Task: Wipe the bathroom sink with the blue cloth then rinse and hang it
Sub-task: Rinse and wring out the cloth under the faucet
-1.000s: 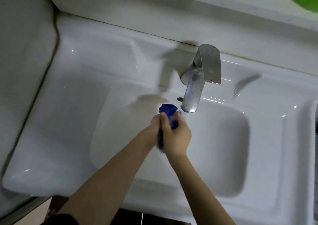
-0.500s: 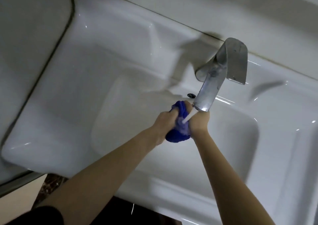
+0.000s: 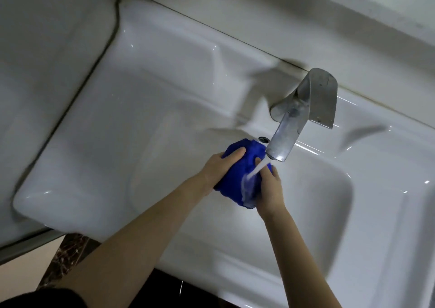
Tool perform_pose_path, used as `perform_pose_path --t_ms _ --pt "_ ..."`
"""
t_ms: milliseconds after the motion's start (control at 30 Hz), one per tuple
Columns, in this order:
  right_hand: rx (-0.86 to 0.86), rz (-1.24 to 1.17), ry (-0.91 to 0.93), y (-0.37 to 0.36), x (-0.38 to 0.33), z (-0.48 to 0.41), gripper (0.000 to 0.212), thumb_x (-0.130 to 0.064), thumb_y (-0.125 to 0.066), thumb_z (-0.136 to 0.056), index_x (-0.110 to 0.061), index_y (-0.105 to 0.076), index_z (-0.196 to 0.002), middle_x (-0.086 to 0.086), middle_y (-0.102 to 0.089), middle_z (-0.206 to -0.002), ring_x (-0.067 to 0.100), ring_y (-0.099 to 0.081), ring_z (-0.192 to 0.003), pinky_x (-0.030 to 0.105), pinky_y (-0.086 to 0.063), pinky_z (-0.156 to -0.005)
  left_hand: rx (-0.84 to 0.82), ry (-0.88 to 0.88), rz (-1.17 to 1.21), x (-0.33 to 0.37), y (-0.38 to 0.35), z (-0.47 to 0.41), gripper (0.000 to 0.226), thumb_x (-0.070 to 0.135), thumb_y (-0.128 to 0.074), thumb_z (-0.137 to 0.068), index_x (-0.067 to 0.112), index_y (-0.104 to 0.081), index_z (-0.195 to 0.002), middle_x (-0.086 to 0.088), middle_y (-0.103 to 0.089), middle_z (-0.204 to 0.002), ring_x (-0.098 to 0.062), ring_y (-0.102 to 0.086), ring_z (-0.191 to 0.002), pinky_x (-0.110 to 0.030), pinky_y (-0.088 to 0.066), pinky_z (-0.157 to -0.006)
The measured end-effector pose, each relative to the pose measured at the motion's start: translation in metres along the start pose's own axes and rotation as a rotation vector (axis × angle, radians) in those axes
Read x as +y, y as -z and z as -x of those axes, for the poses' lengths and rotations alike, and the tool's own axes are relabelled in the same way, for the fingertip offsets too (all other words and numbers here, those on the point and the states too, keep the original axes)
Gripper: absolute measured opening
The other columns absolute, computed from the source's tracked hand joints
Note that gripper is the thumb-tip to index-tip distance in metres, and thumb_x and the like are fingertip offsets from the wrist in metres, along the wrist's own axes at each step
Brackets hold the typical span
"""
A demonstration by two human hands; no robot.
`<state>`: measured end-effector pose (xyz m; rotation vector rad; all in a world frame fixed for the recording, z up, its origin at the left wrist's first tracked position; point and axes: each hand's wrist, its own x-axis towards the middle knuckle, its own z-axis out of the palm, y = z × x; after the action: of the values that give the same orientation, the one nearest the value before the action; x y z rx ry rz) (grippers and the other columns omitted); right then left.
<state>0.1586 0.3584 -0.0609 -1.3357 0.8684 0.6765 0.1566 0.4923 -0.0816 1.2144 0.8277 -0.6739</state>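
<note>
Faucet (image 3: 303, 110) first, since it's the big thing in your head view. It's dull metal and stands at the back of the white sink (image 3: 141, 119), spout angled down toward you, with a thin stream of water (image 3: 255, 170) running out. Just left of the spout tip there's a small round overflow hole (image 3: 263, 139) in the basin wall. A pale ledge (image 3: 306, 25) runs behind the sink, and a white panel (image 3: 47, 48) butts against the sink's left edge with a dark seam between them. Bottom left you get a strip of brown marbled floor (image 3: 68, 258) and a bit of your dark sleeve (image 3: 42, 298). The spout tip hangs right over your hands and hides a corner of the cloth.

The blue cloth (image 3: 235, 178) is bunched into a wad over the basin, directly under the spout and squeezed between your hands. Your left hand (image 3: 219, 166) grips its left side, with a thumb or finger (can't tell which) lying over the top. Your right hand (image 3: 270, 190) curls round the right side. The water lands on the cloth right beside your right hand's fingers.
</note>
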Motion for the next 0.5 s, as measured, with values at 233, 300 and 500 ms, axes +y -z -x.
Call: perform_pose_path --t_ms 233,300,500 --pt "0.298 0.615 0.407 -0.034 0.009 0.013 0.035 -0.047 -0.062 -0.088 -0.013 -0.053 -0.080 -0.001 -0.057 -0.066 0.017 -0.057 -0.058 0.028 -0.047 -0.055 0.056 0.108 0.316 -0.007 -0.038 -0.008 0.025 0.026 -0.049 -0.096 0.008 -0.063 -0.085 0.003 -0.059 -0.054 -0.015 -0.056 -0.046 -0.012 -0.042 -0.042" --pt "0.282 0.382 0.275 -0.030 -0.014 -0.019 0.025 -0.024 -0.054 -0.098 -0.019 -0.048 -0.075 -0.003 -0.053 -0.070 0.014 -0.056 -0.063 0.021 -0.046 -0.056 0.112 0.190 0.324 -0.016 -0.051 -0.005 0.030 0.036 -0.053 -0.093 0.008 -0.063 -0.100 -0.005 -0.065 -0.074 -0.020 -0.066 -0.063 -0.021 -0.051 -0.054" --pt "0.202 0.635 0.463 -0.042 0.017 0.022 0.037 -0.034 -0.059 -0.091 -0.015 -0.049 -0.062 0.003 -0.054 -0.058 0.017 -0.050 -0.052 0.026 -0.036 -0.049 0.031 0.228 0.456 0.003 -0.020 -0.004 0.033 0.039 -0.060 -0.089 0.011 -0.056 -0.071 -0.006 -0.063 -0.063 -0.018 -0.058 -0.054 -0.019 -0.046 -0.055"
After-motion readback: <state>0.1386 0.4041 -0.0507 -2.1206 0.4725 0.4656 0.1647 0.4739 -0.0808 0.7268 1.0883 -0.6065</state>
